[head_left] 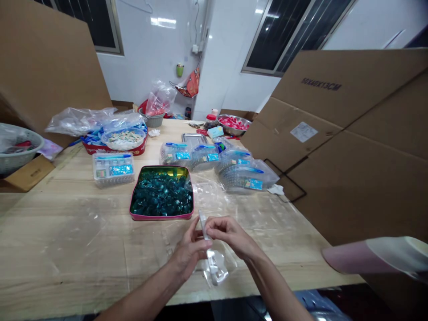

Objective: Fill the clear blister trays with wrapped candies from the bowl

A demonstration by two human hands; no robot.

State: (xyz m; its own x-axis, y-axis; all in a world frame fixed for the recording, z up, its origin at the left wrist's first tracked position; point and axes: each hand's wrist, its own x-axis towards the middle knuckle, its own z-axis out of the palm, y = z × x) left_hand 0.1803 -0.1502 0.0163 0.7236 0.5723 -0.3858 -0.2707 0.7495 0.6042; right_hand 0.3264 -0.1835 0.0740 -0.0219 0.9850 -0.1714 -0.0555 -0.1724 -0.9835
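Close to the table's front edge, my left hand (189, 252) is closed around a thin, clear plastic piece with a whitish edge (210, 263). It is held on edge, and I cannot make out its exact kind. My right hand (230, 234) pinches at the upper part of the same piece, thumb and forefinger together. Just beyond the hands lies a pink-rimmed tin (160, 218) filled with dark teal, shiny small pieces (162, 191). Clear plastic sheeting (214, 196) lies flat on the table around it.
Left of the tin sits a clear plastic case (113, 169) with a blue pen inside. Several bagged cases (203, 156) stand behind it to the right. Farther back are a red tray (92, 145), a metal bowl (234, 129) of pink items and cardboard sheets (368, 169).
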